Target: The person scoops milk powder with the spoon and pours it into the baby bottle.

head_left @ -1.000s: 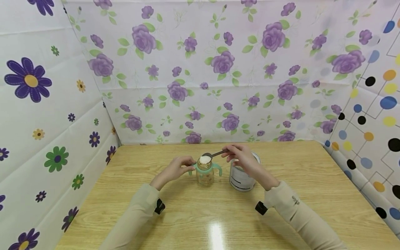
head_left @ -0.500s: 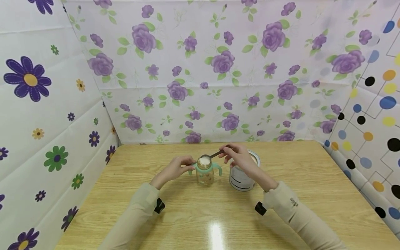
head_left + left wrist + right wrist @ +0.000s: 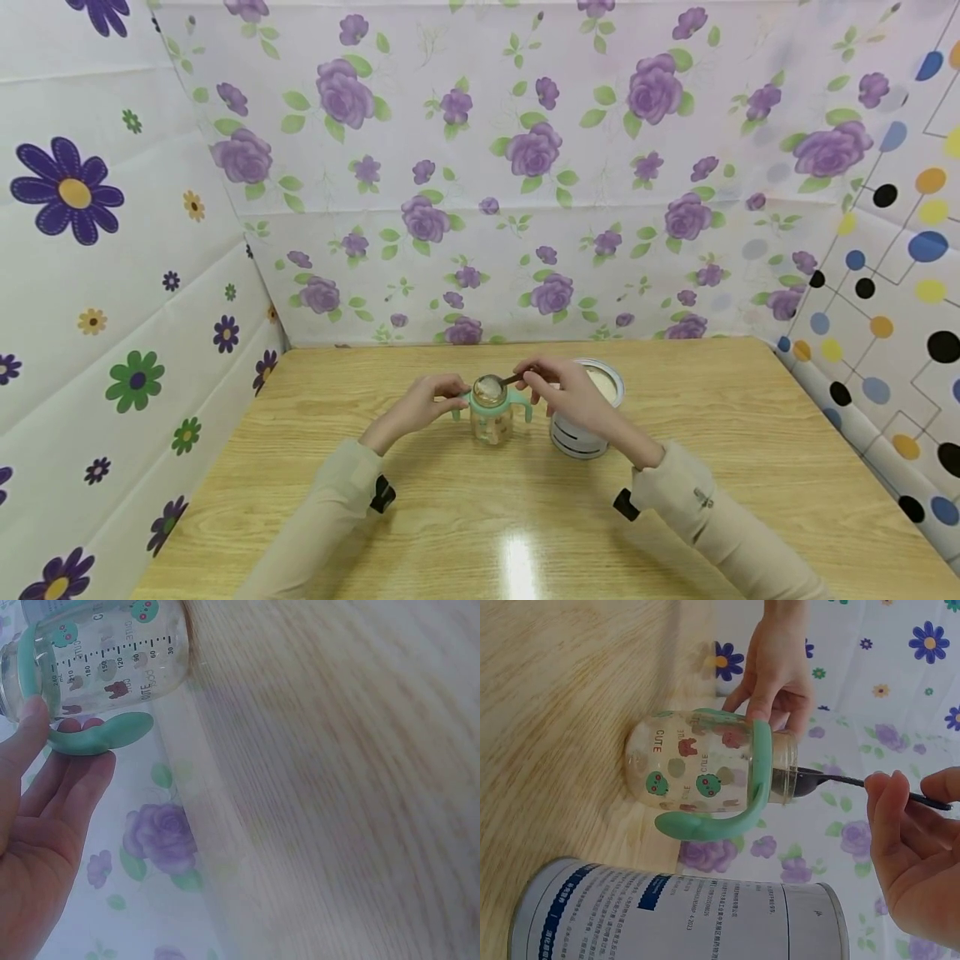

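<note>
A clear baby bottle (image 3: 491,423) with a green two-handled collar and printed animals stands uncapped on the table. My left hand (image 3: 427,408) pinches its left green handle (image 3: 97,739) between thumb and fingers. Between the thumb and fingers of my right hand (image 3: 562,392) is the handle of a dark spoon (image 3: 840,780). The spoon's bowl sits in the bottle's mouth (image 3: 786,769), tipped, with some white powder showing there in the head view. Below the right hand stands an open can (image 3: 577,437) with pale powder inside, partly covered by that hand.
The wooden table (image 3: 480,517) ends at a wall of purple-flowered cloth (image 3: 532,208) behind the bottle. Patterned sheets also hang at left and right. The can stands just to the right of the bottle's right handle (image 3: 522,404).
My right hand has moved left and lowered, and the spoon has gone from heaped with white powder above the bottle's mouth to tipped into it. My left hand has stayed on the handle.
</note>
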Motion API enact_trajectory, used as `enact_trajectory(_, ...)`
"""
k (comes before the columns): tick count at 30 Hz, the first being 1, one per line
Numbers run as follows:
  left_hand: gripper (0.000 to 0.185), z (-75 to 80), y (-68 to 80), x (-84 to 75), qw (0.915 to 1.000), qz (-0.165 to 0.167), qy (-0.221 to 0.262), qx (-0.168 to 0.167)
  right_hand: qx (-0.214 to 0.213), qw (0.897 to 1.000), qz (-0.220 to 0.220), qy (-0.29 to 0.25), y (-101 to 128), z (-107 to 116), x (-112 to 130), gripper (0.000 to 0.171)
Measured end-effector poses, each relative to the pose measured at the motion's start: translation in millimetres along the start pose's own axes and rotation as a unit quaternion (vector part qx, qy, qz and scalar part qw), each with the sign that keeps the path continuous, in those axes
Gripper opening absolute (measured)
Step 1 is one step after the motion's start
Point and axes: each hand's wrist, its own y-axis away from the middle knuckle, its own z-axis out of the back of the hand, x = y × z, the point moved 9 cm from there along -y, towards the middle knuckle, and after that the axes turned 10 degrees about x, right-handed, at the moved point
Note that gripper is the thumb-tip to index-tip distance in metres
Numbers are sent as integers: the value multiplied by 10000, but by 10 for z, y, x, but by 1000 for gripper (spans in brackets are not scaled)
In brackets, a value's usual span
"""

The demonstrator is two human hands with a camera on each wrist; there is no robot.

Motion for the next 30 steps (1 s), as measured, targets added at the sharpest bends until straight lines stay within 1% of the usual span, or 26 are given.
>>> enact_trajectory(5,11,-14,-1,-27,10000,55,-18,-14,167,9975,419,547,20,-63,123,24)
enact_trajectory(9,10,-5,19,-139,9999,124,-52,35,294,9927,778,873,43,-119,225,24)
enact_trajectory(11,10,2,23,-155,9999,119,-70,29,311,9885,982,1103,52,-146,275,23)
enact_trajectory(13,9,5,17,-118,9999,90,-71,20,341,9835,1159,1345,60,-174,309,22)
enact_trajectory(14,9,3,8,-70,9999,80,-70,8,348,9807,1237,1475,65,-187,322,22)
enact_trajectory(18,9,-8,-13,47,9999,107,-67,57,419,9723,1288,1905,103,-236,348,23)
enact_trajectory(21,8,-11,-13,50,9998,153,-82,75,254,9615,1467,2308,146,-236,403,23)
enact_trajectory(25,8,-13,-13,42,9998,125,-100,70,-162,9426,1953,2703,195,-192,489,21)
enact_trajectory(27,8,-11,-12,34,9999,77,-115,72,-300,9381,2089,2748,204,-167,491,20)
enact_trajectory(30,9,-8,-10,30,9999,86,-100,72,-460,9381,2146,2680,213,-120,481,19)
